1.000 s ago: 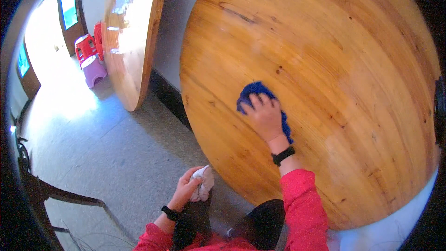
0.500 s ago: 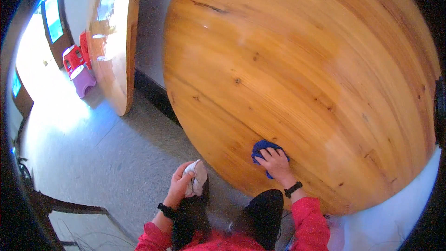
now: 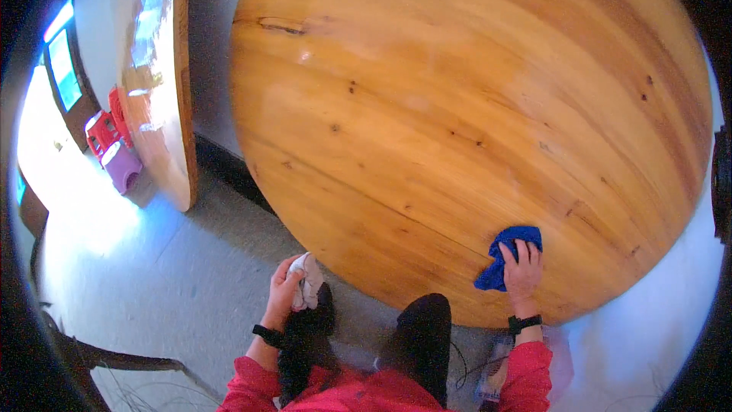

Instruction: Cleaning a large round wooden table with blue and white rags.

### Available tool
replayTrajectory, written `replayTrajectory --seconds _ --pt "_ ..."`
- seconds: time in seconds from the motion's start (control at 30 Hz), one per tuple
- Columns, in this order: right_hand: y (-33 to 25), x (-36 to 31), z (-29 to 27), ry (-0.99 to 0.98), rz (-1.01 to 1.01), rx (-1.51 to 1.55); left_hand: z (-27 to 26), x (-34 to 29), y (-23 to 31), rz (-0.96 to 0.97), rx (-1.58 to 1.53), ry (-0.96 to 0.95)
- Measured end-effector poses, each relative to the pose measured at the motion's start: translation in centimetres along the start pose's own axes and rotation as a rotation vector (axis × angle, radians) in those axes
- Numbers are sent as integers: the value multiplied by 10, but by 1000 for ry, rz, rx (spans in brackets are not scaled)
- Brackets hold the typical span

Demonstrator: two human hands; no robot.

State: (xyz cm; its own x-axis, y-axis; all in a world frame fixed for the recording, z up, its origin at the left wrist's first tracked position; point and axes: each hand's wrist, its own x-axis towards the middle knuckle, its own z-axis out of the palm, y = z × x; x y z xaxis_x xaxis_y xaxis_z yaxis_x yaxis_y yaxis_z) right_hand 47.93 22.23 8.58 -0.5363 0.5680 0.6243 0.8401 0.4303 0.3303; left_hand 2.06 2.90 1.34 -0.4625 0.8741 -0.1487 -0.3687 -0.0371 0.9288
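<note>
A large round wooden tabletop (image 3: 427, 145) with glossy grain and dark knots fills the middle and right. My right hand (image 3: 524, 268) presses a blue cloth (image 3: 497, 265) flat against it near its lower right edge. The cloth sticks out to the left and above my fingers. Off the tabletop's lower left edge, my left hand (image 3: 284, 284) grips a crumpled white cloth (image 3: 308, 282), thumb on top. That cloth hangs above my shoe and touches nothing else I can make out. Both wrists wear black bands.
Another glossy round tabletop (image 3: 156, 84) stands on edge against the wall at left. Beyond it are red stools (image 3: 103, 131) and a purple stool (image 3: 120, 165). A dark curved chair part (image 3: 122, 358) is at lower left. A clear plastic package (image 3: 494, 372) lies beside my right forearm.
My right hand has slid the blue cloth rightward across the tabletop, and the cloth is more spread out. My left hand still holds the white cloth. The whole view has shifted slightly.
</note>
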Motion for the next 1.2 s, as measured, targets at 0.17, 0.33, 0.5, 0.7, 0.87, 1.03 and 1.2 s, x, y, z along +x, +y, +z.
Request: replayTrajectory --seconds 0.17,0.33,0.5,0.7,0.87,1.03,1.2 --pt "26 23 -40 20 197 27 -2 5 -6 20 20 36" --pt "61 70 -69 182 340 33 -4 2 -3 80 37 -17" --pt "102 127 -101 366 334 8 -1 3 -3 68 83 -17" --pt "97 191 -118 449 348 -2 -6 0 0 75 117 12" --pt "59 253 -125 538 141 -11 -2 -8 8 28 3 -9" --pt "-12 314 -118 556 -84 58 -13 -10 2 50 -36 -36" --pt "-67 370 -109 577 -283 67 -14 -6 8 54 52 -4"
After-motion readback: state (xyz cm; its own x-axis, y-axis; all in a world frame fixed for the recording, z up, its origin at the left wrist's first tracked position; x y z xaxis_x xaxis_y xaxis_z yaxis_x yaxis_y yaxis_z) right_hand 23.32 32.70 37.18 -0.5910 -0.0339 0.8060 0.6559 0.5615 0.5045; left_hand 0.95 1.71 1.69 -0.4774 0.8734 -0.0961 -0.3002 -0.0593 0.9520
